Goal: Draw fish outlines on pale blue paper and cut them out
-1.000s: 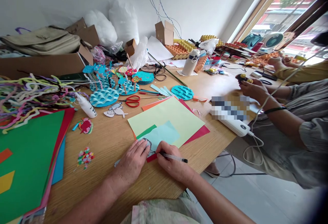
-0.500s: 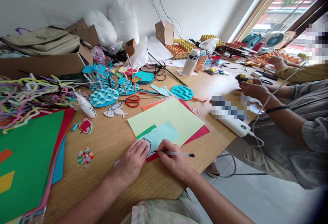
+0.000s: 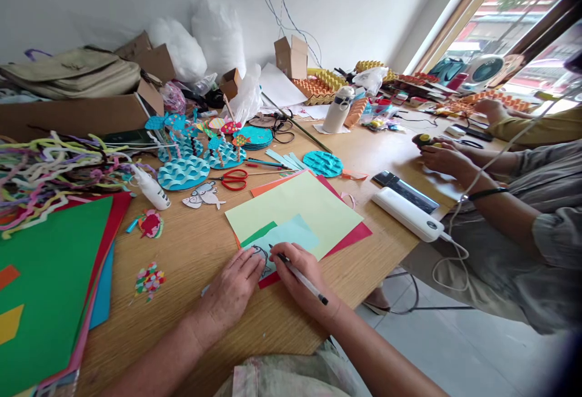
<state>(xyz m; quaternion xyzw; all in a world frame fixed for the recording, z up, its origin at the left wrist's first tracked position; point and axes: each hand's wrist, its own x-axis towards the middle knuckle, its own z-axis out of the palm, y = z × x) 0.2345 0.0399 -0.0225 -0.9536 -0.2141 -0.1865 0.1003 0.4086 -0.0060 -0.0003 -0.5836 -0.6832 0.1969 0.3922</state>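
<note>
My right hand [image 3: 302, 276] is closed on a black-tipped pen [image 3: 302, 277], whose tip is over a light blue paper [image 3: 291, 234]. A fish outline [image 3: 262, 257] in dark ink shows on that paper between my hands. With fingers flat and slightly spread, my left hand [image 3: 231, 288] presses on the paper's left part and partly covers the drawing. Under the blue paper lie a pale yellow-green sheet [image 3: 300, 203], a green piece and a red sheet [image 3: 352, 240].
Red scissors [image 3: 234, 179], a white glue bottle [image 3: 152, 188] and a paper fish cutout [image 3: 204, 195] lie beyond my left hand. Coloured sheets [image 3: 45, 276] are at left. A white power bank [image 3: 407, 214] sits right, near another person's hands [image 3: 443, 157].
My right hand has moved slightly up and left, and the pen has swung so its rear end points lower, with its tip higher on the blue paper. My left hand stays nearly still.
</note>
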